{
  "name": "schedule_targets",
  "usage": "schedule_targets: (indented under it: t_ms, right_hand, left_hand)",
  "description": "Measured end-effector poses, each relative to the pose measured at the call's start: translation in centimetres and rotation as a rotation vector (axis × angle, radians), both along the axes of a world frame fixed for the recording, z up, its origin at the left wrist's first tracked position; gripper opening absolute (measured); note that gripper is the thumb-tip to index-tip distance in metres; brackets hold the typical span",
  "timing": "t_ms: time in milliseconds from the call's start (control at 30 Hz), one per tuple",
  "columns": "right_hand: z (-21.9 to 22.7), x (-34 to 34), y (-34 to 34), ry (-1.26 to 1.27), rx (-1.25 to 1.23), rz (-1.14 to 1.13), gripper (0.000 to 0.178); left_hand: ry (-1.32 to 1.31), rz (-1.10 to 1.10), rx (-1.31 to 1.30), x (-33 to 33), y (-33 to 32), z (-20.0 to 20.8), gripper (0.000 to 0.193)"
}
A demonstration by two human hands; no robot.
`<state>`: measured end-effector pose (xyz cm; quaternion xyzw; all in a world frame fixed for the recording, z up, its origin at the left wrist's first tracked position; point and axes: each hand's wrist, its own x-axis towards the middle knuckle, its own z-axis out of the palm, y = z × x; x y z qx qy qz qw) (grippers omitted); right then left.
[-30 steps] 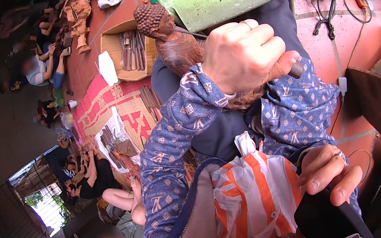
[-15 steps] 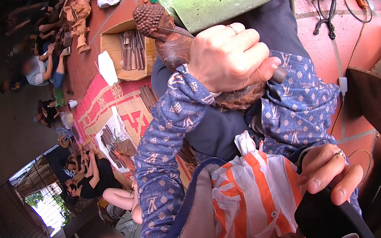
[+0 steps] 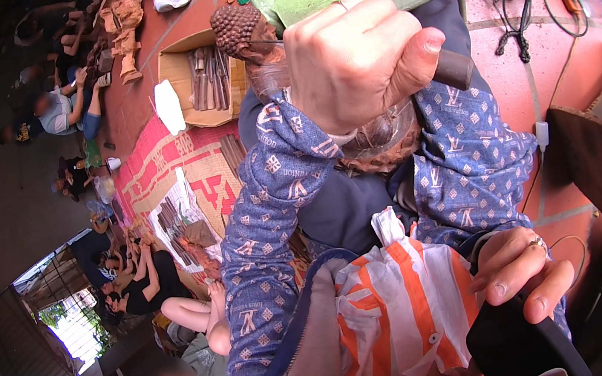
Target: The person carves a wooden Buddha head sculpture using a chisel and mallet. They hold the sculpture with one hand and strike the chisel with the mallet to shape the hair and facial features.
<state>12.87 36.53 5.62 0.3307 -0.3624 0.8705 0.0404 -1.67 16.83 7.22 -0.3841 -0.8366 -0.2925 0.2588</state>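
Across the person's lap (image 3: 338,210) in the head view lies a brown wooden carving (image 3: 270,79), its head at the far left and its body partly covered by the left hand (image 3: 367,57). The left hand is closed in a fist around a tool (image 3: 457,70); the handle end projects right, beyond the thumb, and a thin shank points left toward the carved face. Tip contact is too small to confirm. Compared with half a second ago, the left hand is farther out and appears larger; more of the handle and of the carving's near end is exposed. The right hand (image 3: 517,270), at near right, has its fingers bent over a black object (image 3: 515,342); whether it grips or only touches cannot be told. Its position is unchanged. At far left, a cardboard box (image 3: 178,75) containing hand tools (image 3: 209,82) is unmoved.
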Motion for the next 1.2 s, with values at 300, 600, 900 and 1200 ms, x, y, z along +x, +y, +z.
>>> schedule_targets:
  t_ms: [300,600,900,1200]
  right_hand:
    - [-0.4,0.0,-0.1,0.018,-0.003,-0.050,0.031]
    - [-0.4,-0.2,0.1,-0.008,0.006,-0.057,0.031]
    - [-0.1,-0.3,0.1,-0.001,0.010,-0.030,0.032]
    - [-0.1,-0.2,0.5,-0.009,-0.025,0.020,0.028]
  left_hand:
    - [0.094,0.421,-0.091,-4.0,0.6,-1.3,0.033]
    - [0.112,0.592,-0.052,-4.9,0.9,-1.3,0.032]
    - [0.172,0.750,0.015,-5.5,0.4,-0.9,0.036]
    - [0.198,0.420,-0.070,-3.5,2.3,-0.9,0.031]
